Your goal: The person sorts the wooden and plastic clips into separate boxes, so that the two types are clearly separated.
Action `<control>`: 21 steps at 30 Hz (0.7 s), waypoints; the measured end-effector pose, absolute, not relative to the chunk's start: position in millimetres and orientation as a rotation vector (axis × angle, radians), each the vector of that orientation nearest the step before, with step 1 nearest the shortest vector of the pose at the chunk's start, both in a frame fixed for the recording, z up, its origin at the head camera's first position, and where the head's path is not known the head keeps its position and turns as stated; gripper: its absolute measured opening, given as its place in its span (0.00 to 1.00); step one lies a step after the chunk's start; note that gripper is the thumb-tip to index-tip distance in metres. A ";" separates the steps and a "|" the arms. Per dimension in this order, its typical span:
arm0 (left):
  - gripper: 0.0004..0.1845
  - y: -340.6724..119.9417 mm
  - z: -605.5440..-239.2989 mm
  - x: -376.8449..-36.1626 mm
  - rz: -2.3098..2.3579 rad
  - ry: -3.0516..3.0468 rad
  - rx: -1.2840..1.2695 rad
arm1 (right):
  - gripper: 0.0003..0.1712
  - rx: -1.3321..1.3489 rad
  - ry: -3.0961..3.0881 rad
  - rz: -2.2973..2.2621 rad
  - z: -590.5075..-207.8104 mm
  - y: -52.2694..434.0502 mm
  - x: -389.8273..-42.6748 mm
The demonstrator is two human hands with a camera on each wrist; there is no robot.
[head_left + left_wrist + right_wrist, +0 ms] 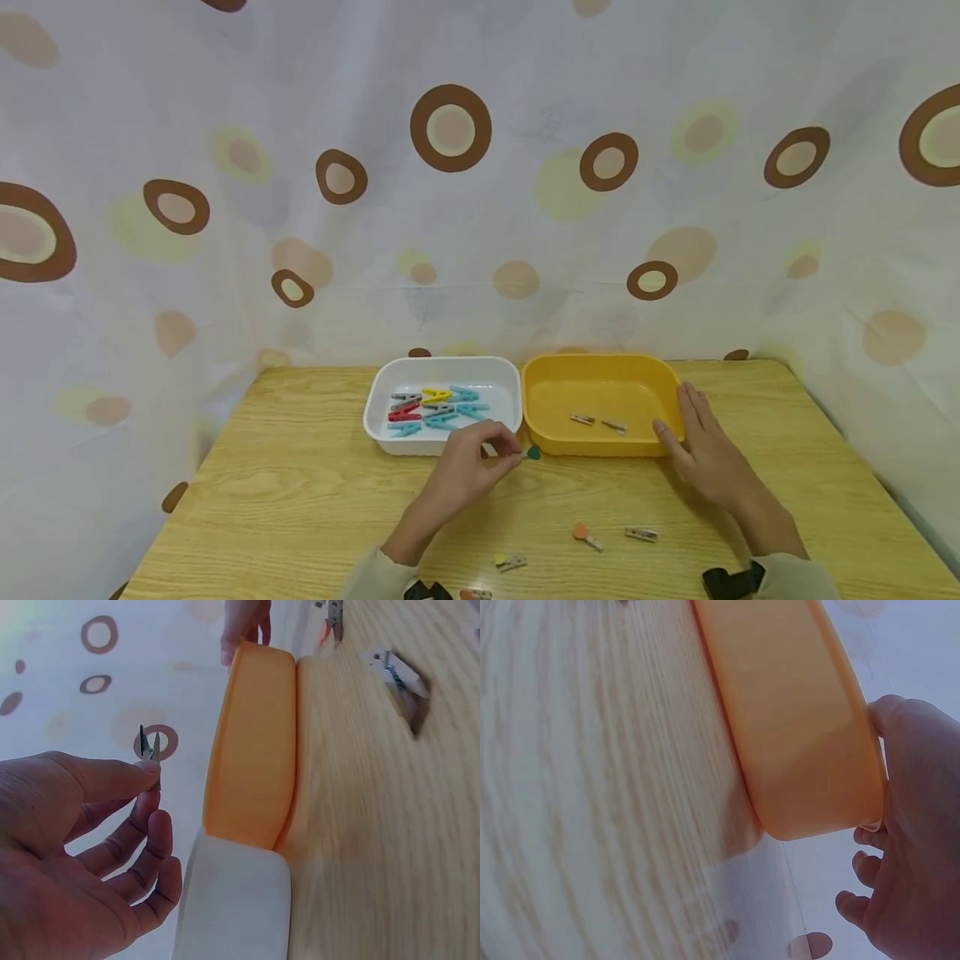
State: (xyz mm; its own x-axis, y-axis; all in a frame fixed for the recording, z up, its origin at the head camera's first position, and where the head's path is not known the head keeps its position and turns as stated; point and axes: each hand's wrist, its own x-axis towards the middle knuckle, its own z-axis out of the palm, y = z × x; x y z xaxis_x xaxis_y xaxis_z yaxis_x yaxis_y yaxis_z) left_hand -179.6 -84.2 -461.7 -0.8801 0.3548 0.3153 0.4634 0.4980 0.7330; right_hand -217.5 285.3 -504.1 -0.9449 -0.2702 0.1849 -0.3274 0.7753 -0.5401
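Note:
My left hand (468, 467) pinches a small wooden clothespin (152, 757) with a green heart-shaped piece on it, between thumb and index finger. In the head view it is over the front edges of two trays, near where they meet. My right hand (712, 458) holds the right end of the yellow tray (600, 446), thumb over the rim and fingers along the outside. Inside that tray lie two small wooden clothespins, one here (582, 419). To its left stands a white tray (412, 447) with several plastic clothespins in red, yellow, grey and blue.
Loose on the wooden table (300, 500), nearer the front, lie a clothespin with an orange piece (587, 536), a plain-looking clothespin (641, 534) and one with a yellow piece (512, 562). Another clothespin (477, 594) shows at the bottom edge. A patterned curtain (480, 217) hangs behind.

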 end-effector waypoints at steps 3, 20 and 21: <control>0.02 -76.3 -460.0 -183.5 -1.359 -2.579 -0.736 | 0.47 0.484 -2.874 0.901 -504.7 285.3 -216.8; 0.02 -29.3 -449.9 -219.3 -1.329 -2.527 -0.769 | 0.47 0.483 -2.873 0.889 -501.6 284.7 -217.5; 0.02 -26.4 -449.9 -221.5 -1.320 -2.532 -0.768 | 0.47 0.482 -2.874 0.888 -500.9 284.5 -217.4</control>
State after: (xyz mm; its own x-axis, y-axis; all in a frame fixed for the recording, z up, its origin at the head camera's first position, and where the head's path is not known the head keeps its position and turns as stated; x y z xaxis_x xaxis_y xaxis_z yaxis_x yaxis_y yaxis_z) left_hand -221.5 -26.4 -449.9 -0.8492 0.3594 0.3869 0.5229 0.4708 0.7106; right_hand -217.4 284.5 -500.9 -0.9455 -0.2704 0.1815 -0.3256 0.7807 -0.5334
